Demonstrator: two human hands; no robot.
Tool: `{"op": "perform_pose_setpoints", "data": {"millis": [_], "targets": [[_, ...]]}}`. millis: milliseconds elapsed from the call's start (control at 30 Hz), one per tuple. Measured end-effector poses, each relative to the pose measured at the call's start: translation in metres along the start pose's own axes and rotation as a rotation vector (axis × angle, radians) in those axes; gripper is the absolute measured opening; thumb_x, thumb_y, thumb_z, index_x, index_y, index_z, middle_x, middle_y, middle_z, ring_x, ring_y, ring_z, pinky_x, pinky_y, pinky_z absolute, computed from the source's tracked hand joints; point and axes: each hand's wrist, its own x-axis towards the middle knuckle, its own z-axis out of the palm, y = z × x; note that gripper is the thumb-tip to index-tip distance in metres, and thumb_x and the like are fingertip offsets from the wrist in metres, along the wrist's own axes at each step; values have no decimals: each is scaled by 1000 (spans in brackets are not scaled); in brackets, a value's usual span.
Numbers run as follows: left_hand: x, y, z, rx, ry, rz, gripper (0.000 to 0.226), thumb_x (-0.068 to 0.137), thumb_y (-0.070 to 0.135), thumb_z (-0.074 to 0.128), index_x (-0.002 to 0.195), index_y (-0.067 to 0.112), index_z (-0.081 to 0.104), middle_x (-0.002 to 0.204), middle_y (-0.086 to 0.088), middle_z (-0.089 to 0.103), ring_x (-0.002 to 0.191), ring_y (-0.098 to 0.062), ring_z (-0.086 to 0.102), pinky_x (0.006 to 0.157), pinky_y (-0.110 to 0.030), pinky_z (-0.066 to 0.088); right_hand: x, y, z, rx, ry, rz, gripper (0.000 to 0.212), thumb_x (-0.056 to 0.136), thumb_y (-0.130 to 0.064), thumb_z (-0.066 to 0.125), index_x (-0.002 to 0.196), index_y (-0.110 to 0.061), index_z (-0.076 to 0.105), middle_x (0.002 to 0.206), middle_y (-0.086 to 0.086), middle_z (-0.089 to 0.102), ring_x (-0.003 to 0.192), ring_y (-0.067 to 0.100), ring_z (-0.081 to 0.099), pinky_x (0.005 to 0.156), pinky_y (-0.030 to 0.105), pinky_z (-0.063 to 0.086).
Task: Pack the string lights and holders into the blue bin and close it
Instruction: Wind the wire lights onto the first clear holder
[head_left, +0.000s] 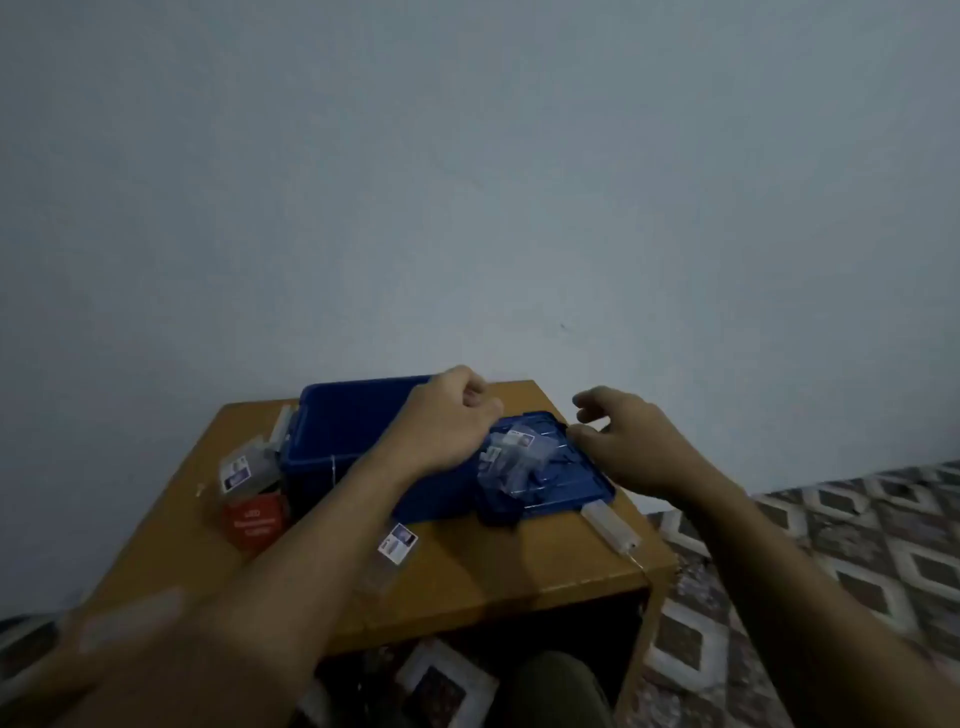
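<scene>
The blue bin (337, 431) stands open at the back of the wooden table (493, 582). Its blue lid (566, 483) lies flat to the right, with clear labelled packets (511, 452) piled on it. My left hand (447, 421) hovers over the bin's right rim with the fingers curled under; nothing shows inside them. My right hand (623, 441) is at the lid's far right corner, fingers spread and relaxed. Another labelled packet (397, 543) lies in front of the bin. A thin wire (332, 462) hangs over the bin's front wall.
Left of the bin are a labelled packet (236, 470), a white holder (283, 423) and a red round box (254, 519). A white battery box (610, 525) lies at the lid's front right, near the table edge. A wall stands close behind; patterned floor lies to the right.
</scene>
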Motion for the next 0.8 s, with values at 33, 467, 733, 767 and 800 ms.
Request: {"op": "perform_pose_setpoints", "data": {"millis": [33,467,733,767,800], "targets": [[0,0,11,-2,-33,-16,32,97,36,57,124,20,58,114,6,60,100,-6,57,74,-20,42,-5,6,2,-13,-10,32,44,99,-29,57,140,-14,50,128,3,62,93,15,59,64,15,41],[33,-38,165,23,-363,-215,44,100,37,50,137,14,51,131,-6,59,114,-22,56,101,-38,47,-26,121,75,-239,-140,394,34,96,-40,51,112,-10,54,116,14,59,101,30,59,79,36,48],[44,-49,211,211,-272,-164,28,98,44,46,84,21,55,98,-5,61,85,-21,56,69,-35,43,-23,133,94,-215,-74,377,32,98,-44,50,101,-12,54,106,8,52,88,27,60,70,35,48],[43,-49,213,229,-260,-151,31,99,44,44,86,19,57,101,-5,59,87,-21,56,70,-35,43,-23,132,94,-206,-65,365,30,99,-43,48,99,-13,53,105,7,52,87,26,59,72,37,50],[41,-49,214,233,-251,-142,33,99,45,43,94,18,61,105,-4,58,92,-21,56,74,-36,45,-25,132,94,-197,-59,366,28,99,-41,48,96,-13,52,103,6,51,85,25,58,74,39,52]]}}
